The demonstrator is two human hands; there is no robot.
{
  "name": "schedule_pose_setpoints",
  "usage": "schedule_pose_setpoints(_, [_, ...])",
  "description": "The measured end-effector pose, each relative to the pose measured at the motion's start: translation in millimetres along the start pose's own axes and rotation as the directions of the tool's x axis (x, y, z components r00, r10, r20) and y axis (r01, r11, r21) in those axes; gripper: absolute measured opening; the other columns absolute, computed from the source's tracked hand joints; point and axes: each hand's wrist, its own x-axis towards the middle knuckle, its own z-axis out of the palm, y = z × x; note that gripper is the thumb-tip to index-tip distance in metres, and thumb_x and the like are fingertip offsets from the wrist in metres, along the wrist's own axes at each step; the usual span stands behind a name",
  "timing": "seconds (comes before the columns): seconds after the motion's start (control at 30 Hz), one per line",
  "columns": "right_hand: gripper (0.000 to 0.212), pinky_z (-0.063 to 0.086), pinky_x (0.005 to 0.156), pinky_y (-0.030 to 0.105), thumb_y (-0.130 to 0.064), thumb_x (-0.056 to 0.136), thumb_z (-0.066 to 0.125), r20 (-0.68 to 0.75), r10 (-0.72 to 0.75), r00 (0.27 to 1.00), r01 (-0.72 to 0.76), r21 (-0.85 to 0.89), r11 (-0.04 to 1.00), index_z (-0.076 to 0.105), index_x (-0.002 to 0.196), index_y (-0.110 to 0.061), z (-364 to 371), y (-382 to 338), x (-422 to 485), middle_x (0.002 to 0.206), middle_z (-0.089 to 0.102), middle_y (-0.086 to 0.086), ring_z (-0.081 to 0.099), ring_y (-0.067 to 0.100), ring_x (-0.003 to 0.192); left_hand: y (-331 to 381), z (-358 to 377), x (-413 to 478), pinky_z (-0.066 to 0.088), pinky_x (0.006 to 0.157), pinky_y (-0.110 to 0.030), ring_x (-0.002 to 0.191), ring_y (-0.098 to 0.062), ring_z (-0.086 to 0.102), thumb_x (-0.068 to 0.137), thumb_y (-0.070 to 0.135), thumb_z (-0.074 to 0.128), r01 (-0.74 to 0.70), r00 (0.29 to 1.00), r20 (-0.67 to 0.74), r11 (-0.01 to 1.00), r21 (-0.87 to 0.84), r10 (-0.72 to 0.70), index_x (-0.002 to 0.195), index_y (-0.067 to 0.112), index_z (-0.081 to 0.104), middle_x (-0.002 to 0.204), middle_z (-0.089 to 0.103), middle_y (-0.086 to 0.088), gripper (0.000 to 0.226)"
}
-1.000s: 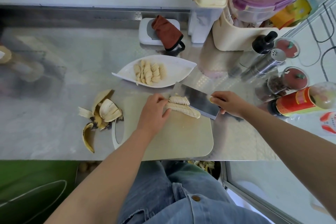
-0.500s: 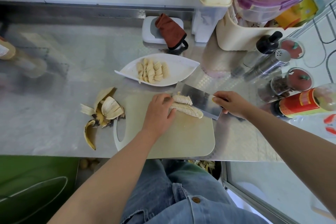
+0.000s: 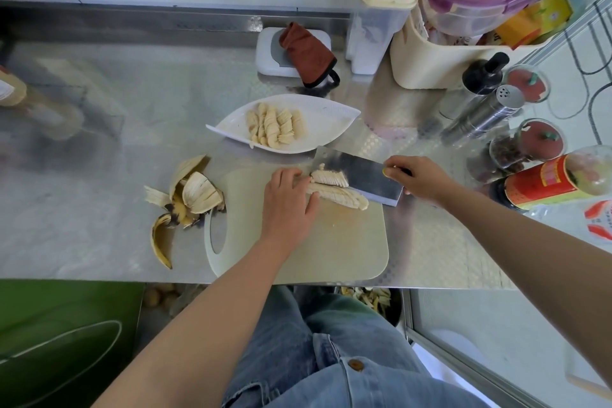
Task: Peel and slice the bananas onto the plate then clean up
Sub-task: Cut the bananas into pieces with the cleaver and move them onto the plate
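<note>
A pale cutting board (image 3: 331, 248) lies at the counter's front edge. On it lie two rows of sliced banana (image 3: 337, 194), side by side. My left hand (image 3: 288, 205) rests over their left end, fingers lying on the slices. My right hand (image 3: 420, 180) grips the handle of a cleaver (image 3: 361, 175), whose blade stands against the far side of the slices. Behind the board, a white leaf-shaped plate (image 3: 328, 122) holds several rows of banana slices (image 3: 275, 124). Banana peels (image 3: 185, 202) lie left of the board.
The steel counter (image 3: 116, 142) carries a white box with a brown cloth (image 3: 308, 50) at the back, a cream bin (image 3: 440, 63) with containers, and shakers, jars and a red bottle (image 3: 549, 180) at the right. A bin with scraps (image 3: 367, 298) sits below the counter edge.
The view has shifted slightly. The cleaver blade and both hands stay at the banana slices on the board with barely any movement.
</note>
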Motion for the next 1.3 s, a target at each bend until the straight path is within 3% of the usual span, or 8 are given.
schedule_pose_setpoints(0.2, [0.02,0.045,0.078,0.038,-0.029,0.098,0.047,0.029,-0.009,1.0,0.011,-0.068,0.998,0.063,0.107,-0.02,4,-3,8,0.09,0.063,-0.001,0.057,0.023,0.083,3,3,-2,0.032,0.104,-0.038,0.126,-0.025,0.032,0.095,0.035,0.047,-0.019,0.999,0.037,1.0,0.004,0.019,0.13,0.01,0.053,0.134,0.045,-0.008,0.043])
schedule_pose_setpoints(0.33, [0.014,0.045,0.076,0.036,-0.029,0.097,0.047,0.016,0.001,1.0,-0.001,-0.038,0.999,0.061,0.097,-0.026,1,-1,8,0.076,0.061,-0.008,0.058,0.02,0.078,10,4,-1,0.028,0.109,-0.039,0.132,-0.026,0.026,0.095,0.042,0.033,-0.019,0.998,0.065,1.0,0.017,0.018,0.14,0.009,0.042,0.143,0.037,-0.009,0.057])
schedule_pose_setpoints(0.5, [0.016,0.049,0.07,0.03,-0.025,0.097,0.048,0.003,0.016,1.0,-0.017,0.105,0.994,0.063,0.096,-0.025,-6,3,9,0.082,0.067,-0.003,0.063,0.016,0.075,18,3,3,0.024,0.112,-0.041,0.135,-0.028,0.021,0.094,0.043,0.024,-0.048,0.997,0.056,0.999,0.025,0.047,0.15,0.005,0.025,0.151,0.027,-0.013,0.067])
schedule_pose_setpoints(0.7, [0.019,0.044,0.057,0.026,-0.02,0.098,0.049,-0.004,0.049,0.999,-0.045,0.3,0.953,0.062,0.085,-0.024,-7,-2,5,0.068,0.062,0.0,0.06,0.021,0.06,23,-2,17,0.023,0.113,-0.041,0.137,-0.027,0.022,0.097,0.036,0.038,-0.051,0.999,0.008,0.998,-0.041,0.052,0.148,0.005,0.027,0.151,0.025,-0.013,0.061])
schedule_pose_setpoints(0.9, [0.016,0.043,0.06,0.028,-0.021,0.097,0.049,-0.001,0.075,0.997,-0.072,0.29,0.954,0.063,0.091,-0.014,0,0,4,0.064,0.06,0.002,0.055,0.014,0.054,15,-5,26,0.025,0.112,-0.04,0.134,-0.026,0.024,0.098,0.036,0.037,-0.06,0.998,0.021,0.997,-0.045,0.061,0.143,0.009,0.037,0.147,0.032,-0.011,0.053])
schedule_pose_setpoints(1.07, [0.015,0.043,0.059,0.028,-0.021,0.097,0.051,0.005,0.105,0.994,-0.1,0.334,0.937,0.063,0.091,-0.015,1,0,1,0.067,0.059,0.001,0.053,0.017,0.059,15,-3,23,0.027,0.112,-0.044,0.135,-0.028,0.024,0.098,0.035,0.037,-0.06,0.997,0.042,0.997,-0.047,0.062,0.147,0.01,0.031,0.148,0.029,-0.011,0.055])
schedule_pose_setpoints(1.3, [0.016,0.043,0.06,0.035,-0.019,0.096,0.051,0.019,0.142,0.99,-0.133,0.492,0.861,0.063,0.089,-0.009,-7,-11,2,0.071,0.056,0.015,0.054,0.027,0.064,22,-12,34,0.023,0.114,-0.043,0.137,-0.029,0.023,0.097,0.037,0.031,-0.054,0.998,-0.016,0.998,-0.041,0.054,0.146,0.007,0.032,0.149,0.029,-0.013,0.058])
